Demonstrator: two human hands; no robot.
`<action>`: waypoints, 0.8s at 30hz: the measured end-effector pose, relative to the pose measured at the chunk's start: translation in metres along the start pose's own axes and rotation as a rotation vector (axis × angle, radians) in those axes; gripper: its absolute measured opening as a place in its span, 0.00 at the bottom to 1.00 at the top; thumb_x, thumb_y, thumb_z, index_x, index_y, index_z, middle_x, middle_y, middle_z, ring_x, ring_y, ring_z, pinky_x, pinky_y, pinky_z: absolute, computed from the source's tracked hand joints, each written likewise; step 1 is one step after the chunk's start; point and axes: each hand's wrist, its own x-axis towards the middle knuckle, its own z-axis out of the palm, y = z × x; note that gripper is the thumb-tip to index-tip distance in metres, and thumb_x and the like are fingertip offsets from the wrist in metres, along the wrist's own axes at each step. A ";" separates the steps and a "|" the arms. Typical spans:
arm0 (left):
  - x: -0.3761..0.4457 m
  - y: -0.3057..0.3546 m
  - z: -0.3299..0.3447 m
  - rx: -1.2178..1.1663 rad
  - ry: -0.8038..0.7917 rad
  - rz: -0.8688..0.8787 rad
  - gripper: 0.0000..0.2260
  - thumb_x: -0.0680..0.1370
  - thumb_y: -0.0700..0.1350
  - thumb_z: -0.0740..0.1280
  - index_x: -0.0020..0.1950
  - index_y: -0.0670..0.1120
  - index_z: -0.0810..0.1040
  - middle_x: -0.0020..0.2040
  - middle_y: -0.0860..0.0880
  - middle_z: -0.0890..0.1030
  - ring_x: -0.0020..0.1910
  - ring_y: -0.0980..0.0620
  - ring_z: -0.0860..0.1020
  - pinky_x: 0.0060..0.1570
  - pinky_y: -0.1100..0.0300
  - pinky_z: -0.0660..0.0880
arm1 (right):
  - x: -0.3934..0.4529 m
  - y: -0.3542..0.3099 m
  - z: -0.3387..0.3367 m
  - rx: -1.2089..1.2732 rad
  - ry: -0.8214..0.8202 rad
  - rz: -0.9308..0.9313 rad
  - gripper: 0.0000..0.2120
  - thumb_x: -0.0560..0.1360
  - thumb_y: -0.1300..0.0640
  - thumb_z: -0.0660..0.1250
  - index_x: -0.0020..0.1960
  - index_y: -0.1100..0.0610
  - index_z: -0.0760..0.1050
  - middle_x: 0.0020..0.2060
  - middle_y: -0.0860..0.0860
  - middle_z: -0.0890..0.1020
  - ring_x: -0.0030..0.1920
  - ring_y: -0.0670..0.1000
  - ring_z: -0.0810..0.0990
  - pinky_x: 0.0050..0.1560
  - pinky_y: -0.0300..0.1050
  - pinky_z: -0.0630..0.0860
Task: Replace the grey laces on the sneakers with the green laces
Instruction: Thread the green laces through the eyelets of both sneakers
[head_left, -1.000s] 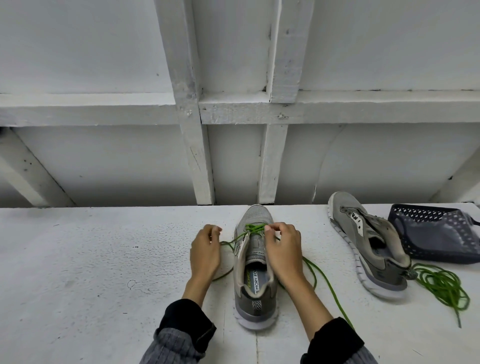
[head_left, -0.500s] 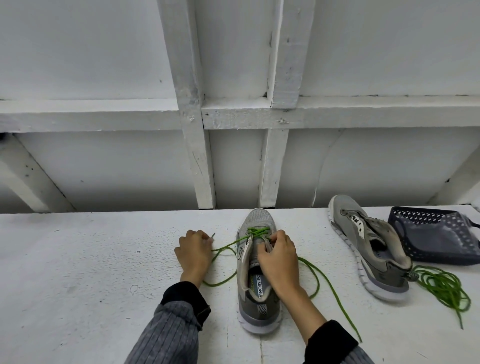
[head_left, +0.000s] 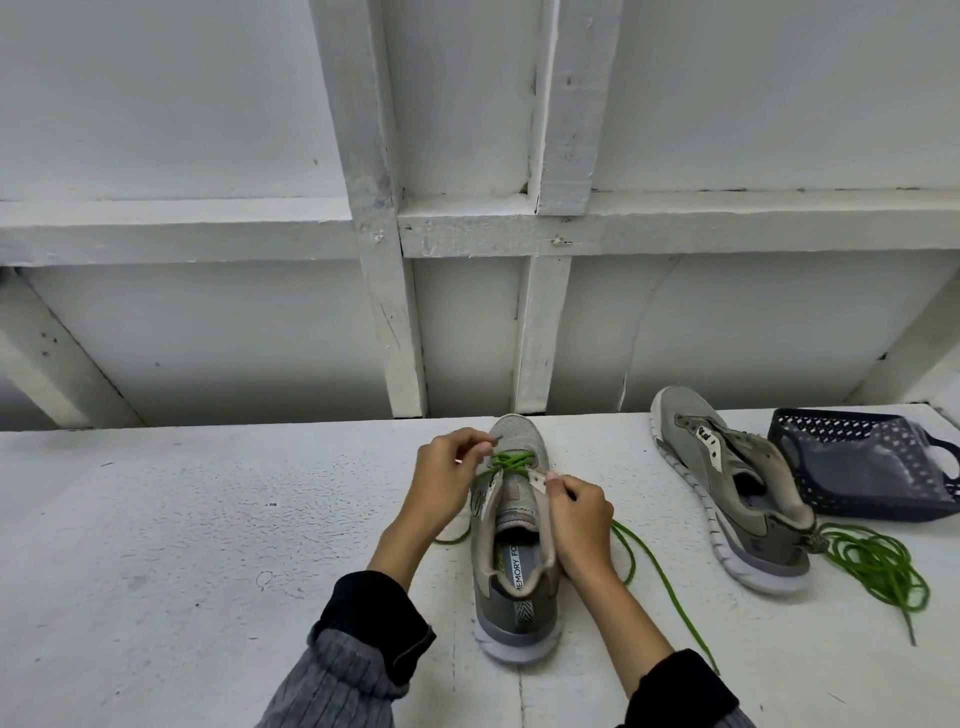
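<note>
A grey sneaker (head_left: 517, 566) stands in front of me, toe pointing away, with a green lace (head_left: 511, 461) crossed through its lowest eyelets. My left hand (head_left: 447, 480) pinches the lace's left end near the toe. My right hand (head_left: 579, 517) grips the shoe's right eyelet flap. The lace's loose right end (head_left: 657, 579) trails over the table toward me. A second grey sneaker (head_left: 727, 483) without laces lies to the right, and a coiled green lace (head_left: 878, 564) sits by its heel.
A dark perforated basket (head_left: 857, 462) lies on its side at the far right. The white table (head_left: 182, 545) ends at a white wall with wooden beams (head_left: 389, 312) just behind the shoes.
My left hand has moved from the table left of the shoe up to the toe, drawing the lace end with it. My right hand has shifted slightly right onto the eyelet flap.
</note>
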 end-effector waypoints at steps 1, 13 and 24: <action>0.000 0.003 0.005 0.035 -0.042 0.000 0.06 0.79 0.40 0.67 0.49 0.47 0.84 0.41 0.55 0.82 0.40 0.66 0.77 0.42 0.77 0.69 | 0.003 0.002 -0.001 0.032 -0.012 0.051 0.19 0.79 0.57 0.63 0.30 0.59 0.66 0.26 0.54 0.67 0.30 0.50 0.63 0.31 0.44 0.58; -0.007 0.014 0.031 0.410 -0.156 0.024 0.05 0.75 0.45 0.70 0.48 0.50 0.85 0.45 0.49 0.84 0.47 0.49 0.81 0.47 0.58 0.76 | 0.011 0.014 -0.011 0.662 -0.069 0.420 0.06 0.75 0.67 0.66 0.43 0.69 0.80 0.39 0.59 0.81 0.42 0.53 0.79 0.44 0.46 0.75; -0.013 0.013 0.042 0.610 -0.143 0.162 0.08 0.79 0.47 0.65 0.47 0.47 0.82 0.44 0.46 0.83 0.46 0.44 0.79 0.42 0.54 0.74 | 0.013 0.019 -0.011 0.685 -0.085 0.405 0.05 0.74 0.65 0.68 0.44 0.66 0.82 0.41 0.59 0.85 0.48 0.55 0.83 0.53 0.48 0.78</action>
